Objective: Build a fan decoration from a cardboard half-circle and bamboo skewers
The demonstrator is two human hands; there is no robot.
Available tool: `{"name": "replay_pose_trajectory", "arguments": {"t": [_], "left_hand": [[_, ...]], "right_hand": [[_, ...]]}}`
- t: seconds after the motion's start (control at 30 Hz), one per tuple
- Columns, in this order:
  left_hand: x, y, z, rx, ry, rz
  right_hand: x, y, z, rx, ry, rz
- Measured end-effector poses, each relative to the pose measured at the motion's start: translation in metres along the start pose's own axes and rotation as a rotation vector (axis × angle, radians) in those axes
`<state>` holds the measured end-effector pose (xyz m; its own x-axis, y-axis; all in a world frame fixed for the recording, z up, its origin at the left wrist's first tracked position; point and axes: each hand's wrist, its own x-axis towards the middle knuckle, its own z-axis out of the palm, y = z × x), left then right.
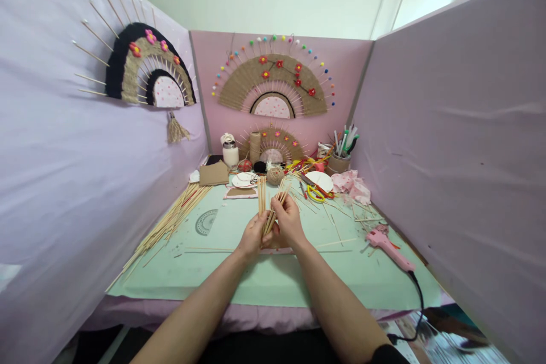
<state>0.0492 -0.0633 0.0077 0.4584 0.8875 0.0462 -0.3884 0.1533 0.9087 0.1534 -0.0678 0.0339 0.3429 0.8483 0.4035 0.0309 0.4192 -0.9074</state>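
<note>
Both hands meet over the middle of the green tabletop (230, 281). My left hand (253, 233) is closed round a bundle of thin wooden sticks (261, 196) that stand nearly upright. My right hand (286, 220) grips more sticks (275, 213), which lean to the right, and its fingers touch the bundle near my left fingers. Under the hands lies a pink-patterned piece (277, 251), mostly hidden, with thin sticks reaching out on both sides.
Long sticks (170, 219) lie at the left beside a protractor (206, 222). A pink glue gun (390, 249) with a black cord rests at the right. Yellow-handled scissors (315, 193), twine (275, 176) and a pot of tools (338, 164) stand behind. Fans (273, 82) hang on the partition.
</note>
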Motion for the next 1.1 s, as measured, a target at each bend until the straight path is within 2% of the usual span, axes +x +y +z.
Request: {"name": "replay_pose_trajectory", "arguments": {"t": [0.4, 0.53, 0.77, 1.1], "left_hand": [[0.003, -0.01, -0.009, -0.021, -0.17, -0.041], [0.0, -0.006, -0.003, -0.04, -0.163, -0.06], [0.001, -0.009, -0.006, -0.027, -0.173, -0.059], [0.004, -0.015, -0.007, -0.059, -0.119, -0.046]], "right_hand": [[0.002, 0.004, 0.001, 0.059, -0.039, 0.059], [0.001, 0.005, 0.002, 0.093, -0.103, 0.097], [0.001, 0.003, 0.004, 0.109, -0.079, 0.121], [0.002, 0.009, 0.004, 0.09, -0.056, 0.104]]}}
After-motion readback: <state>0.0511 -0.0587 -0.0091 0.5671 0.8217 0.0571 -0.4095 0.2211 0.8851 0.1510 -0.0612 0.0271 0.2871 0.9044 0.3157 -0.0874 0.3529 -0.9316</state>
